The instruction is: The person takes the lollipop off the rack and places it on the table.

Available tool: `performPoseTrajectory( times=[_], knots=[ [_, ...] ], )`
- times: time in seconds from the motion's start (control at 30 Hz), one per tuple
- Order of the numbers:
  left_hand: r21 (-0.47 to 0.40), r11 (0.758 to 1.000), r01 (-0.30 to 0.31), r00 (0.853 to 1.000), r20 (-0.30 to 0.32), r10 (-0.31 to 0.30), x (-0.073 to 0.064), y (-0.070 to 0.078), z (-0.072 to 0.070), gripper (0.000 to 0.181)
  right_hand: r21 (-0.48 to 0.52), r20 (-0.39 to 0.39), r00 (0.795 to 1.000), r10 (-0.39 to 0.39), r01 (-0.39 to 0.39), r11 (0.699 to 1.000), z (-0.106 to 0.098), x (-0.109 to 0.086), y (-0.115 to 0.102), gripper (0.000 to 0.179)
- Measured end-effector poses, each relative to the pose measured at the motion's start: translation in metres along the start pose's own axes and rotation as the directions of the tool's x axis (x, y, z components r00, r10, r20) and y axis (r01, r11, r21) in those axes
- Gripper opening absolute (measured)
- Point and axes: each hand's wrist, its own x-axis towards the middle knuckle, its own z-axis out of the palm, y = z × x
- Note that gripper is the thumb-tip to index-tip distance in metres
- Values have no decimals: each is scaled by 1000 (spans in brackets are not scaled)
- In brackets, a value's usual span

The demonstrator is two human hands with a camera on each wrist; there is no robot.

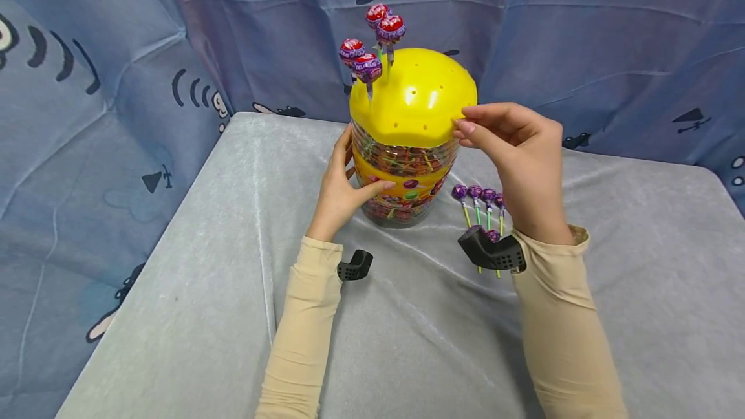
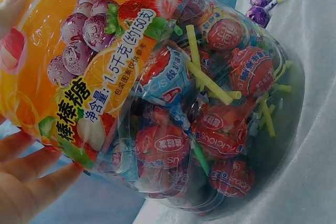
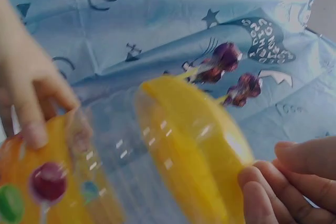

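A clear plastic candy jar (image 2: 286, 108) with a domed yellow lid (image 1: 427, 99) and an orange fruit-printed label stands on the table, full of wrapped lollipops. My left hand (image 1: 343, 189) grips its left side, thumb across the label and fingers curled round behind. Several red and purple lollipops (image 1: 368, 68) stick up from holes in the lid's left part; other holes show bare. At the lid's right edge, my right hand (image 1: 518, 154) has its fingers bent, with fingertips (image 3: 254, 198) at the yellow rim. Whether those fingers pinch anything is hidden.
More purple-wrapped lollipops (image 1: 474, 193) on yellow and green sticks lie on the grey cloth-covered table (image 1: 407, 341), right of the jar and partly behind my right wrist. A blue patterned curtain (image 1: 291, 37) hangs close behind the jar.
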Motion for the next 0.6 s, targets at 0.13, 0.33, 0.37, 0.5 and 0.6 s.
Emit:
performPoseTrajectory(
  times=[0.13, 0.33, 0.37, 0.5, 0.6],
  knots=[
    [3, 1000, -4, 1000, 0, 4, 0, 1, 0, 101, 7, 17, 1000, 2, -2, 1000, 10, 4, -8, 19],
    [6, 1000, 10, 1000, 0, -10, 0, 0, 0, 100, 18, 68, 998, 4, -5, 1000, 25, 10, -16, 18],
    [4, 1000, 12, 1000, 0, -12, 0, 0, 0, 100, 16, 72, 997, 3, -4, 1000, 27, 11, -17, 18],
    [2, 1000, 12, 1000, 0, -12, 0, 1, -1, 100, -9, 77, 997, -3, 4, 1000, 35, 18, -18, 17],
    [8, 1000, 12, 1000, 0, -12, 0, 1, -1, 100, -32, 73, 997, -13, 15, 999, 41, 25, -19, 17]
  ],
)
